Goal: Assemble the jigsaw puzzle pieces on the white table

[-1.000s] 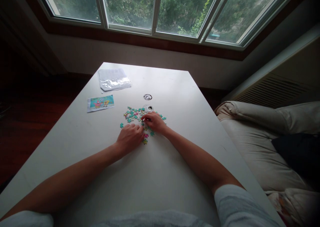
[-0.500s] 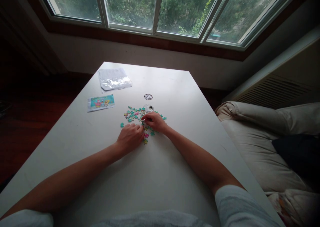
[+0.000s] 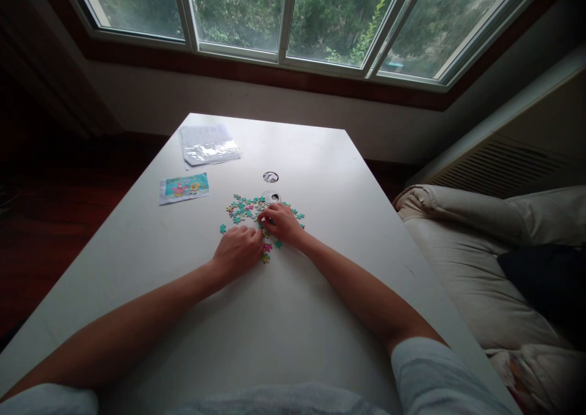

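Mid-frame, the left hand (image 3: 238, 247) and right hand (image 3: 282, 224) meet among puzzle pieces (image 3: 238, 210), grip unclear; a window (image 3: 282, 24) spans the top.

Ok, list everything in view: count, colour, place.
Puzzle pieces: many, mostly teal, table's middle
Round things: two, silvery, far side of pieces
Picture sheet: one, multicoloured, table's left
Plastic packet: one, whitish, table's far left
Table: one, white, centre
Window: one, white frame, top
Foliage: uncounted, green, outside
Sofa: one, beige, right
Cloth: one, dark, on sofa
Vented panel: one, greyish, right
Floor: one, reddish, left
Sleeves: two, grey, bottom corners
Left hand: one, pieces' near edge
Right hand: one, among pieces
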### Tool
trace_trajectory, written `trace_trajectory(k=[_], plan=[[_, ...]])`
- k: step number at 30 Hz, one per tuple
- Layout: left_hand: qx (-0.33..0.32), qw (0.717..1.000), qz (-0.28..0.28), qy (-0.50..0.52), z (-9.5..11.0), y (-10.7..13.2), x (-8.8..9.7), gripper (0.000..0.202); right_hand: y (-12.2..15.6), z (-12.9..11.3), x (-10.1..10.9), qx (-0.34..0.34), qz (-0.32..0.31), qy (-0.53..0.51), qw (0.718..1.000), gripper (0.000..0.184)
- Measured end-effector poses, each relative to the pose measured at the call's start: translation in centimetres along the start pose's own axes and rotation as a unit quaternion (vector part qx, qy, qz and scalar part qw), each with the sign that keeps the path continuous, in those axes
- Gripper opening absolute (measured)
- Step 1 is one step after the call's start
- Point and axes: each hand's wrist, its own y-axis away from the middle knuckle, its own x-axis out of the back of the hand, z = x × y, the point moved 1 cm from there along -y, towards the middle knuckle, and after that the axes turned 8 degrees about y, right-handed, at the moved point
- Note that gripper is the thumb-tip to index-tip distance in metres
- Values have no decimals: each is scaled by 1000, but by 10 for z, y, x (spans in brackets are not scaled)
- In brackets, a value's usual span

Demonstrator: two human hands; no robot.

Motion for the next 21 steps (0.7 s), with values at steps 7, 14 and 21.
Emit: trace_trajectory(k=[7,14,21], plan=[[-2,1000,-2,4,0,0,-1,25,2,-1,0,-6,17,18,1000,14],[-5,1000,5,1,0,-1,1,23,3,-3,2,-12,10,38,999,6],[-30,998,54,9,-2,-2,0,12,5,1,2,-2,7,44,999,9]])
